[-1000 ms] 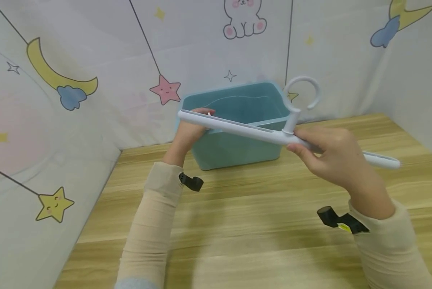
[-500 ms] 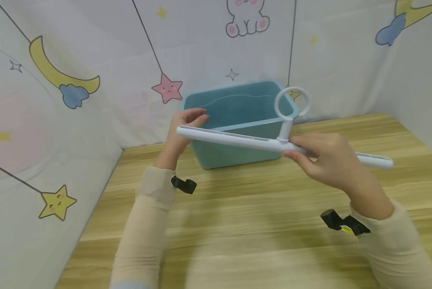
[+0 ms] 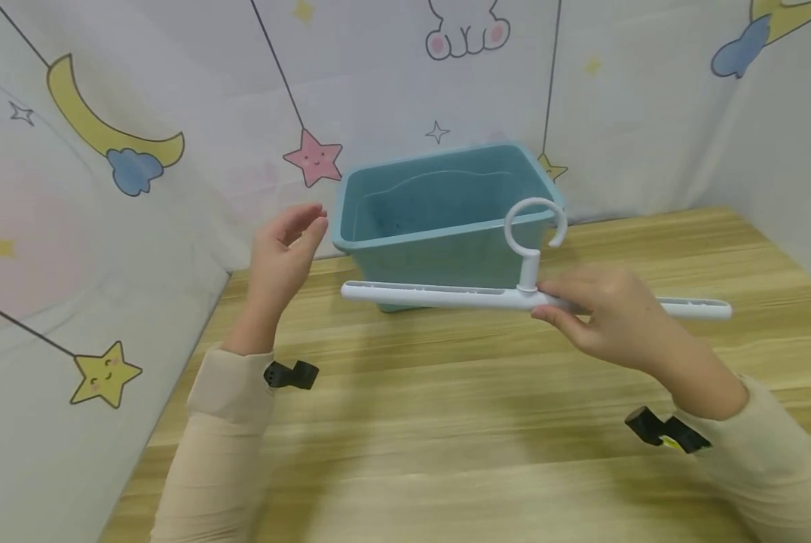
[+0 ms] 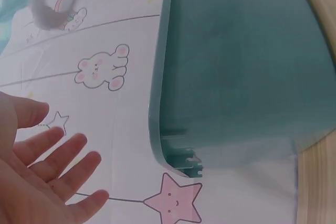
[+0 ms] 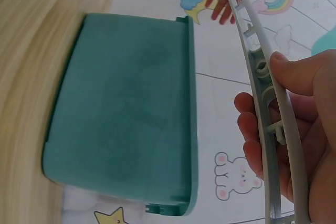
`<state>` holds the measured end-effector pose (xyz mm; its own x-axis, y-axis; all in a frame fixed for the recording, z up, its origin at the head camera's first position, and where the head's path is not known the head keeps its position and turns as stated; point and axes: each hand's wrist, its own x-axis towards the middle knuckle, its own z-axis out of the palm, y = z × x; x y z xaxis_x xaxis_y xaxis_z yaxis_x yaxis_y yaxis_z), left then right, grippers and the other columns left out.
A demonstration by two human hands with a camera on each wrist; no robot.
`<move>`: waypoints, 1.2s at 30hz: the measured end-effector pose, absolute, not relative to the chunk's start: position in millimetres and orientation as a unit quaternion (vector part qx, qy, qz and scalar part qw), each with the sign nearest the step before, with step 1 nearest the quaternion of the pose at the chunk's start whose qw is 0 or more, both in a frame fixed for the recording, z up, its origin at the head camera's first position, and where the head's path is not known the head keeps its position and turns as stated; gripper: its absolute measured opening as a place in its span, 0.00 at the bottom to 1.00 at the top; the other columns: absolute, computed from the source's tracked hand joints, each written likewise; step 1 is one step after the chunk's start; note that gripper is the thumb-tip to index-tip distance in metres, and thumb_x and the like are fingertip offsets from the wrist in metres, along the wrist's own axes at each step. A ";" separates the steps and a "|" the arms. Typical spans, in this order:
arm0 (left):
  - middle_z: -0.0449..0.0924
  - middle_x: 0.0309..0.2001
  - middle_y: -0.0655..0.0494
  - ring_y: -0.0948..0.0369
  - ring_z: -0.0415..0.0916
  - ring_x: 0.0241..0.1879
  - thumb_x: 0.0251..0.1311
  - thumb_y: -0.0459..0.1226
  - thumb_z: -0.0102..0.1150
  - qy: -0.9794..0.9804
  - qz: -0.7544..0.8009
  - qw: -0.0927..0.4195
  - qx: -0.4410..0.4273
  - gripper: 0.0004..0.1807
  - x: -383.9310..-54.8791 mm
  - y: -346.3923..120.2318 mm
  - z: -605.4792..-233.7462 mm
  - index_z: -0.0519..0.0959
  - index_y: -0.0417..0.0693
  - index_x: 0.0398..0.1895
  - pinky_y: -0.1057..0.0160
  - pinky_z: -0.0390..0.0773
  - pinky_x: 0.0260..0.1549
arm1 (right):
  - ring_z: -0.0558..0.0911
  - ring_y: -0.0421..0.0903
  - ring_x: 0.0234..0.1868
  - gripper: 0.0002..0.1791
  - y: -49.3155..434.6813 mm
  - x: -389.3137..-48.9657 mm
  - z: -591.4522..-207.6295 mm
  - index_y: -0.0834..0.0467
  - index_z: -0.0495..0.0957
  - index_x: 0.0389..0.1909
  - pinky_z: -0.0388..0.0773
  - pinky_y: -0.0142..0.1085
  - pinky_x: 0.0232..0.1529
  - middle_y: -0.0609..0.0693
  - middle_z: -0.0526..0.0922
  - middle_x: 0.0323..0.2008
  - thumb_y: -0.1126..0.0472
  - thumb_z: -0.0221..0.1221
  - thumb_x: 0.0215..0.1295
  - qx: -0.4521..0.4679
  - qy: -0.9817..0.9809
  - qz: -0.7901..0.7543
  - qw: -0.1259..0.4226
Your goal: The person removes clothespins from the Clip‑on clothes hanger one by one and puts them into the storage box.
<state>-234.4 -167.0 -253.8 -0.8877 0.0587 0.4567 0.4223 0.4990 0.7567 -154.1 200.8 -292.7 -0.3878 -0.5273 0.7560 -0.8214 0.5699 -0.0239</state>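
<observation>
A white plastic hanger point(image 3: 439, 296) with a round open hook is held level above the table by my right hand point(image 3: 612, 313), thumb and fingers pinching its bar just right of the hook. The right wrist view shows the hollow, ribbed underside of that hanger point(image 5: 265, 103) between thumb and fingers. My left hand point(image 3: 280, 256) is raised left of the teal bin point(image 3: 439, 260), apart from it and holding nothing. In the left wrist view the fingers of the left hand point(image 4: 58, 166) are spread and slightly bent.
The teal bin stands at the back of the wood-grain table point(image 3: 405, 422), its inside partly visible. A white curtain point(image 3: 392, 68) printed with stars, moons and a bear hangs behind and along the sides.
My left hand has come out of the bin and moved left, away from its rim. The right hand has lowered the hanger and turned it closer to level.
</observation>
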 end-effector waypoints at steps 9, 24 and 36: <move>0.68 0.66 0.44 0.49 0.59 0.69 0.68 0.45 0.54 -0.890 -0.403 0.173 -0.123 0.28 -210.3 -174.2 -272.2 0.67 0.40 0.67 0.44 0.59 0.66 | 0.71 0.32 0.23 0.23 205.4 -151.8 -313.6 0.60 0.84 0.34 0.70 0.27 0.23 0.42 0.82 0.25 0.44 0.55 0.69 0.405 -0.843 0.220 0.278; 0.49 0.75 0.43 0.42 0.40 0.74 0.65 0.63 0.46 -0.948 -0.228 0.161 -0.155 0.44 -196.6 -184.2 -293.0 0.53 0.47 0.75 0.29 0.32 0.63 | 0.78 0.35 0.29 0.10 191.7 -147.8 -338.9 0.59 0.84 0.39 0.78 0.35 0.31 0.42 0.84 0.31 0.60 0.67 0.58 0.371 -0.893 0.209 0.144; 0.31 0.77 0.45 0.42 0.21 0.74 0.62 0.68 0.41 -0.979 -0.119 0.069 -0.152 0.49 -189.3 -183.1 -303.1 0.40 0.55 0.78 0.27 0.20 0.57 | 0.76 0.36 0.30 0.05 188.9 -152.2 -355.7 0.58 0.82 0.35 0.75 0.35 0.32 0.41 0.80 0.29 0.62 0.64 0.61 0.384 -0.896 0.207 0.088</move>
